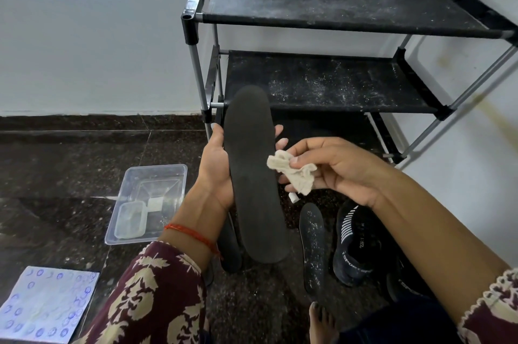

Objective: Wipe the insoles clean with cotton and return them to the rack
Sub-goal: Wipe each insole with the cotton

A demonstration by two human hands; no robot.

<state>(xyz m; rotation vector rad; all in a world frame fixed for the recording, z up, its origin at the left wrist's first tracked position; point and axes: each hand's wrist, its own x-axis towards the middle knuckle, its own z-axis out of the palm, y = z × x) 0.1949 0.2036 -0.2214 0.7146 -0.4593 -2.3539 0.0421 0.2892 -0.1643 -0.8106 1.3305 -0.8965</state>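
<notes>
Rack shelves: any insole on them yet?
No: both visible shelves of the rack hold only pale dust; one insole is in the left hand, another insole lies on the floor.

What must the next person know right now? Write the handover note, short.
Left hand grips a dark insole upright, its face looking clean.
Right hand pinches the cotton beside it.
A second insole, speckled white, lies on the floor by the black shoe.
The rack shelves hold no insoles.
Left: wipe the floor insole, then rack both.
</notes>
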